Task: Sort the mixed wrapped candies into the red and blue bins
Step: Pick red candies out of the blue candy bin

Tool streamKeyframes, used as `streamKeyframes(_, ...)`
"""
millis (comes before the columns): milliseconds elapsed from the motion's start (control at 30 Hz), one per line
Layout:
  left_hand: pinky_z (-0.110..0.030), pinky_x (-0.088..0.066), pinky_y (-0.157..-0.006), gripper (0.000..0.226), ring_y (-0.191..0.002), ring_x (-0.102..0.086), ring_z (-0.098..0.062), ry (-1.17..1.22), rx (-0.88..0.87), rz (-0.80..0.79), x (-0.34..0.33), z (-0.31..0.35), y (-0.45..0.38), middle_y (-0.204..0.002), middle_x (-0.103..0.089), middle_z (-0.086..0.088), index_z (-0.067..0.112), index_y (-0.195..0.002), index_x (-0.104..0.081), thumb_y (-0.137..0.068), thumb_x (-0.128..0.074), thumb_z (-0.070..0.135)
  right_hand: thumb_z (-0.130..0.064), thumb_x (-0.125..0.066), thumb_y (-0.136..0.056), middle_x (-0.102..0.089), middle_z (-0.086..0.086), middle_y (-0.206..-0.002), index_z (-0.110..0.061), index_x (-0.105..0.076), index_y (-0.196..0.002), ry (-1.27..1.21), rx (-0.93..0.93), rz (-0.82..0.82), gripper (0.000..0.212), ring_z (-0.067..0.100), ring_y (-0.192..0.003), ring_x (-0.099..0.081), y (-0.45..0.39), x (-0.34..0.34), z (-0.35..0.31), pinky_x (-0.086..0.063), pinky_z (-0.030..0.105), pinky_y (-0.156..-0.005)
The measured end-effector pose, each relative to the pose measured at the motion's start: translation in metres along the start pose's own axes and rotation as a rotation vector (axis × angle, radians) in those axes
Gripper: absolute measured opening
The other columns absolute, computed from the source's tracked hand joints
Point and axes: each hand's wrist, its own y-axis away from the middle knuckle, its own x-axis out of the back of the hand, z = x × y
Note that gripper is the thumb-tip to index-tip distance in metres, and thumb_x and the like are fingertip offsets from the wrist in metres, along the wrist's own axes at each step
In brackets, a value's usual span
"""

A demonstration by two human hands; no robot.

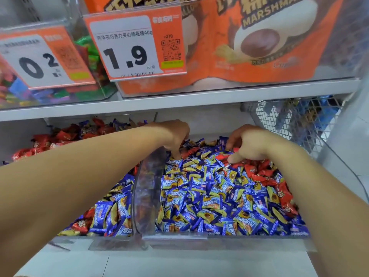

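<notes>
The right-hand clear bin (225, 239) is full of blue wrapped candies (207, 196), with red wrapped candies (265, 174) piled along its back right side. My left hand (175, 136) reaches over the clear divider (143, 188); its bunched fingertips dip into the candies at the bin's back left, and what they hold is hidden. My right hand (247, 144) is at the back middle, with fingers and thumb curled round a red candy (222, 157). The left-hand bin (65, 239) has red candies (60, 138) at the back and blue candies (111, 214) in front.
A shelf edge (179, 102) hangs close above my hands, carrying price tags (131, 45), orange marshmallow bags (259, 43) and a box of mixed colourful sweets (85, 52). A wire mesh basket (295, 120) stands at the right. White floor lies below the bins.
</notes>
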Motion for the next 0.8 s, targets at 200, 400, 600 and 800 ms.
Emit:
streamKeyframes(200,-0.030,-0.054,-0.077,0.034,-0.089,-0.067,-0.022,0.137,0.007,0.034,-0.003,0.002,-0.004,-0.097,-0.071,-0.003,0.008,-0.099,-0.071,-0.075,-0.085,0.028,-0.041,-0.075,-0.086,-0.063,0.004,-0.126,-0.018,-0.064,-0.123,0.070,0.141,0.115,0.045,0.025,-0.109,-0.061,-0.003,-0.005,-0.035,-0.050,0.027,-0.089)
streamKeyframes(400,-0.028,-0.047,-0.069,0.048,-0.092,-0.065,-0.025,0.082,0.007,0.017,-0.001,0.002,0.001,-0.103,-0.070,-0.006,0.008,-0.107,-0.068,-0.070,-0.087,0.032,-0.027,-0.065,-0.096,-0.057,0.002,-0.140,-0.022,-0.049,-0.145,-0.035,0.274,-0.021,0.052,0.025,-0.121,-0.057,-0.027,-0.050,-0.066,-0.046,0.028,-0.096)
streamKeyframes(600,-0.025,-0.039,-0.068,0.061,-0.091,-0.057,-0.019,0.186,-0.025,-0.018,0.004,0.007,0.009,-0.097,-0.059,0.006,0.016,-0.119,-0.060,-0.067,-0.089,0.026,-0.031,-0.073,-0.090,-0.067,0.001,-0.125,-0.022,-0.068,-0.123,-0.073,0.245,0.067,0.035,0.021,-0.112,-0.062,-0.031,-0.055,-0.060,-0.049,0.029,-0.095)
streamKeyframes(800,-0.024,-0.042,-0.070,0.042,-0.088,-0.059,-0.017,0.192,-0.114,-0.025,-0.004,0.015,0.012,-0.097,-0.062,0.006,0.020,-0.108,-0.067,-0.074,-0.084,0.039,-0.023,-0.073,-0.089,-0.073,-0.001,-0.109,-0.026,-0.075,-0.103,-0.156,0.243,0.167,0.014,0.019,-0.096,-0.067,-0.031,-0.045,-0.044,-0.050,0.024,-0.084)
